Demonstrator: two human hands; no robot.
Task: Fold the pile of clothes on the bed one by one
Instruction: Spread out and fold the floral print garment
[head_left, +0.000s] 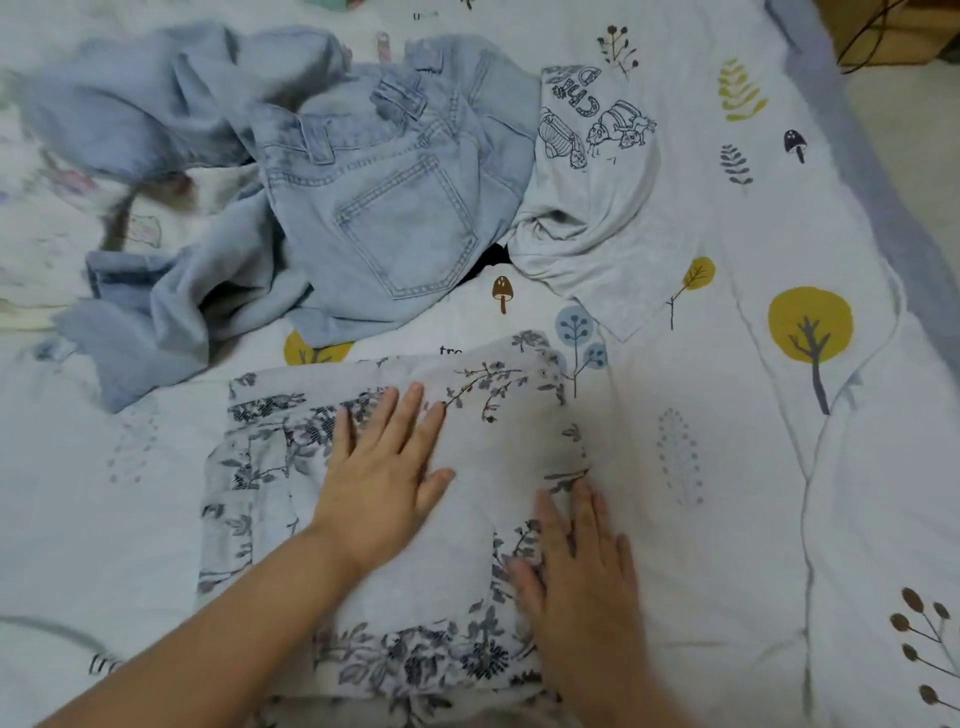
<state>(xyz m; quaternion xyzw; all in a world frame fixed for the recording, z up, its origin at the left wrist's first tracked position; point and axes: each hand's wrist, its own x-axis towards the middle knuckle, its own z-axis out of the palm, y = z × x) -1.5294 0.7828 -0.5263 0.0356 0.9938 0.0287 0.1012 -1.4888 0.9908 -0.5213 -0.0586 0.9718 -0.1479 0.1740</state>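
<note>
floral garment (395, 519): white, grey-blue flower/branch print | jeans (374, 208): pale blue washed denim | tee (597, 171): light grey, black cartoon line print | bedsheet (753, 467): white, yellow/blue trees, mushrooms

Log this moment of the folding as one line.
left hand flat on floral garment | right hand flat on it | jeans, printed t-shirt unfolded behind

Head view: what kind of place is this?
Likely a bedroom at home: a printed quilt covers a bed, jeans and a T-shirt lie unfolded, both hands flatten a floral garment.
</note>
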